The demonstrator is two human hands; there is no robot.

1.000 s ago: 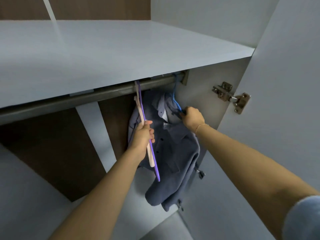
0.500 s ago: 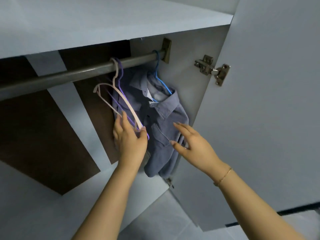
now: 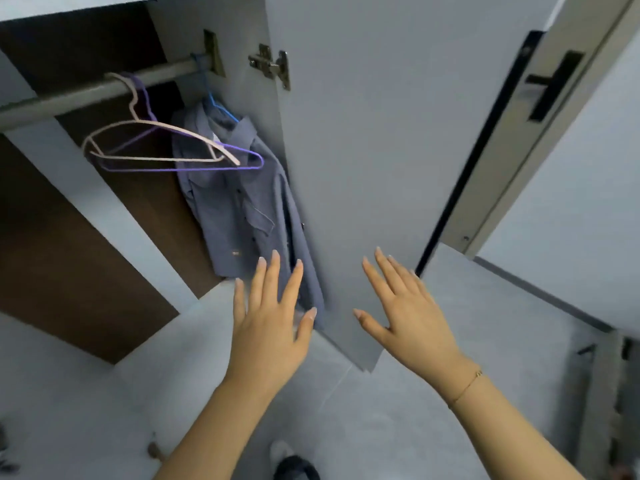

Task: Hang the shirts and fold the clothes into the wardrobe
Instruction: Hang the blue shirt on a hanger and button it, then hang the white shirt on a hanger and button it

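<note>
The grey-blue shirt [image 3: 239,202] hangs inside the wardrobe on a blue hanger [image 3: 216,103], whose hook sits on the metal rail [image 3: 86,93] at its right end, close to the rail bracket [image 3: 213,51]. The shirt drapes down against the inner face of the open wardrobe door [image 3: 363,133]; its lower hem is partly hidden by the left hand. Two bare hangers share the rail to the left of the shirt: a pink hanger [image 3: 156,140] and a purple hanger [image 3: 194,166], hooked side by side and overlapping, with their right tips in front of the shirt's shoulder area.

The left hand [image 3: 270,327] is flat, fingers straight and spread, holding nothing, positioned just below the shirt hem; contact with the fabric cannot be confirmed because of blur. The right hand [image 3: 408,317] is likewise spread and holds nothing, in front of the door's lower edge. A thin bracelet [image 3: 467,386] circles the right wrist. A metal hinge [image 3: 272,65] joins the door to the cabinet side.
</note>
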